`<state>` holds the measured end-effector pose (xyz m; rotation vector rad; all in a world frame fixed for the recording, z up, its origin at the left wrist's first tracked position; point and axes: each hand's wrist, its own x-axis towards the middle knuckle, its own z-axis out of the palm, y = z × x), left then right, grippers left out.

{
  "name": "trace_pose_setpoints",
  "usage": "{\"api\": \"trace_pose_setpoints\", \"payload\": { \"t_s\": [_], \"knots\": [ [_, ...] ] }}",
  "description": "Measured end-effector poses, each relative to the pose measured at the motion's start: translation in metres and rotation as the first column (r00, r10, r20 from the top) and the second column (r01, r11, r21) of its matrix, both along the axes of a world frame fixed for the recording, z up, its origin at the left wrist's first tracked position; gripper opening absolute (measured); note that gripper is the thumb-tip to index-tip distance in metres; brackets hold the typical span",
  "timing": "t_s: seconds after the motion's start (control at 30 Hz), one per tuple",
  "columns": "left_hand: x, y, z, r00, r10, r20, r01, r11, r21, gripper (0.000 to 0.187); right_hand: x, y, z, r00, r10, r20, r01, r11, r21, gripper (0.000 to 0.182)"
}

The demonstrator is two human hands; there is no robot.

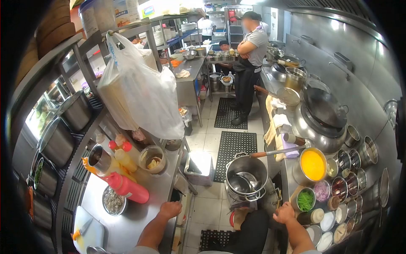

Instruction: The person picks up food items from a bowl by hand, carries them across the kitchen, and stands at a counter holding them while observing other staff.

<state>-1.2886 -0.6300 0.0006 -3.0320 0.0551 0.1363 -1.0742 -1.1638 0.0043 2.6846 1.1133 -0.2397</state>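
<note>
My left hand (170, 209) rests at the edge of the left steel table (139, 226), its fingers curled in. No object shows in it. Nearby are a red squeeze bottle (127, 187) and a metal bowl of raw shrimp (114, 200). My right hand (284, 213) lies on the edge of the right counter, fingers bent over it and their tips partly hidden. Beside it stand a pot of cut green vegetable (305, 200) and a capped bottle (316, 216). Further up is a pot of yellow liquid (313, 164).
Between the counters stands a large pot (246, 173) with a long-handled ladle (279, 151) across its rim. A wok (325, 106) sits on the right range. A white plastic bag (148, 89) hangs at left. A knife (82, 230) lies on a cutting board. A co-worker (251, 59) stands with arms folded ahead.
</note>
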Motion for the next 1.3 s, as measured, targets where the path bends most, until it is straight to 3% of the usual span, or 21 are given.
{"api": "trace_pose_setpoints", "payload": {
  "t_s": [0.67,1.03,1.1,1.13,1.17,1.23,1.3],
  "knots": [
    [0.001,0.002,0.002,0.991,0.026,-0.129,-0.029,0.999,-0.022,0.022,0.001,-0.006,-0.006,0.999,0.024,-0.023,-0.024,1.0,-0.02,0.042],
    [0.001,-0.001,0.006,0.995,0.052,-0.083,-0.056,0.998,-0.043,0.019,-0.002,-0.004,-0.003,0.997,0.049,-0.054,-0.05,0.998,-0.026,0.041],
    [-0.003,0.005,-0.006,0.999,0.021,-0.041,-0.023,0.999,-0.049,0.016,-0.001,-0.002,-0.007,0.999,0.041,0.03,-0.043,0.996,0.081,0.04],
    [-0.003,0.006,-0.008,0.997,0.023,-0.075,-0.025,0.999,-0.027,0.016,-0.001,0.002,-0.004,1.0,0.018,-0.004,-0.017,0.996,0.087,0.036],
    [-0.007,0.01,-0.015,0.999,-0.02,-0.034,0.019,0.999,-0.041,0.015,-0.005,0.002,-0.01,0.995,0.1,-0.031,-0.098,0.993,0.068,0.036],
    [-0.008,0.006,-0.013,1.0,0.001,-0.02,-0.002,0.999,-0.034,0.016,0.001,0.001,-0.024,0.997,0.036,0.068,-0.05,0.976,0.213,0.034],
    [-0.009,0.006,-0.005,0.999,0.023,-0.03,-0.025,0.998,-0.055,0.016,0.001,0.0,-0.028,0.997,0.062,0.035,-0.068,0.978,0.197,0.032]
  ]
}}
